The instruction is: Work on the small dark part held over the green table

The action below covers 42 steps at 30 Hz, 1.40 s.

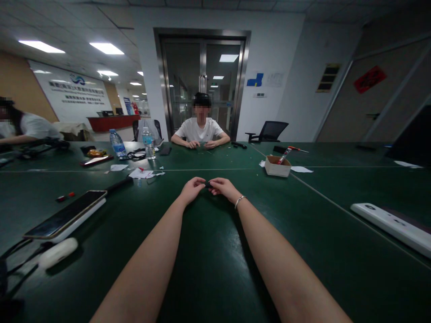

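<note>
One small black piece (208,184) is pinched between the fingertips of two hands, left hand (194,188) and right hand (223,187), just above the green tabletop (208,242). Beyond, one open cardboard box (277,167) stands to the right and two plastic bottles (148,144) to the left. One person (201,128) in white sits opposite, both forearms on the table.

On one wrist we wear a thin, silvery bracelet. Our forearms show no sleeves, and our hands are bare.
</note>
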Tool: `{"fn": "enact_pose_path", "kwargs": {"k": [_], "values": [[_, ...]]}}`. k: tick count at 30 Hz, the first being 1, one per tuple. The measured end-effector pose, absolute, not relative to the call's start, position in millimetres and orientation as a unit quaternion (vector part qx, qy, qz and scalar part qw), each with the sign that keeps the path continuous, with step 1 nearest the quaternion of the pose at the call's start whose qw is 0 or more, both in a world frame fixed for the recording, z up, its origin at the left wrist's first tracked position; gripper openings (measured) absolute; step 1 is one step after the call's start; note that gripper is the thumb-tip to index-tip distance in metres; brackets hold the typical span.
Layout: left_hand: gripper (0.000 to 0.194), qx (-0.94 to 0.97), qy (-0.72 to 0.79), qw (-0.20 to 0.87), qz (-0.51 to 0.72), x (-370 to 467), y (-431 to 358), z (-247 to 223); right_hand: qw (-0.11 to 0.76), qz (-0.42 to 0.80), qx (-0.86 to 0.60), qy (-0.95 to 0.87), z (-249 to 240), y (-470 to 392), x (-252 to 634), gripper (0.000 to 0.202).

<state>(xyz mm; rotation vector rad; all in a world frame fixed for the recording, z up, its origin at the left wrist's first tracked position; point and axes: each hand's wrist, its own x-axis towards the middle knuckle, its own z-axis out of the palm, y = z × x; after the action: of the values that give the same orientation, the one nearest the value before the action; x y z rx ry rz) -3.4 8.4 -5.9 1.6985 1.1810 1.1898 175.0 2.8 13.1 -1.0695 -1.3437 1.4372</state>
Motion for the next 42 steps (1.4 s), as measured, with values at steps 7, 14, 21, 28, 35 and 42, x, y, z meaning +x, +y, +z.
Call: {"fn": "enact_pose_path", "kwargs": {"k": [7, 14, 21, 28, 35, 42], "values": [[0.035, 0.666, 0.455, 0.364, 0.467, -2.9, 1.1, 1.9, 0.426, 0.575, -0.43, -0.551, 13.4, 3.8, 173.9, 0.009], [0.036, 0.665, 0.449, 0.367, 0.47, -4.4, 0.5, 1.5, 0.43, 0.57, -0.429, -0.554, 12.5, 2.8, 174.8, 0.006], [0.032, 0.659, 0.45, 0.365, 0.479, -4.0, 0.6, 3.0, 0.443, 0.572, -0.397, -0.565, 12.2, 1.7, 178.2, 0.024], [0.027, 0.652, 0.452, 0.364, 0.488, -3.1, 3.7, 0.9, 0.427, 0.574, -0.427, -0.553, 12.6, 3.8, 174.9, 0.008], [0.024, 0.645, 0.456, 0.386, 0.477, -2.6, 4.8, -1.3, 0.432, 0.585, -0.42, -0.543, 12.1, 4.3, 175.9, 0.006], [0.03, 0.649, 0.47, 0.393, 0.452, -1.3, 4.6, -1.7, 0.431, 0.591, -0.412, -0.543, 11.9, 3.9, 177.5, 0.007]]}}
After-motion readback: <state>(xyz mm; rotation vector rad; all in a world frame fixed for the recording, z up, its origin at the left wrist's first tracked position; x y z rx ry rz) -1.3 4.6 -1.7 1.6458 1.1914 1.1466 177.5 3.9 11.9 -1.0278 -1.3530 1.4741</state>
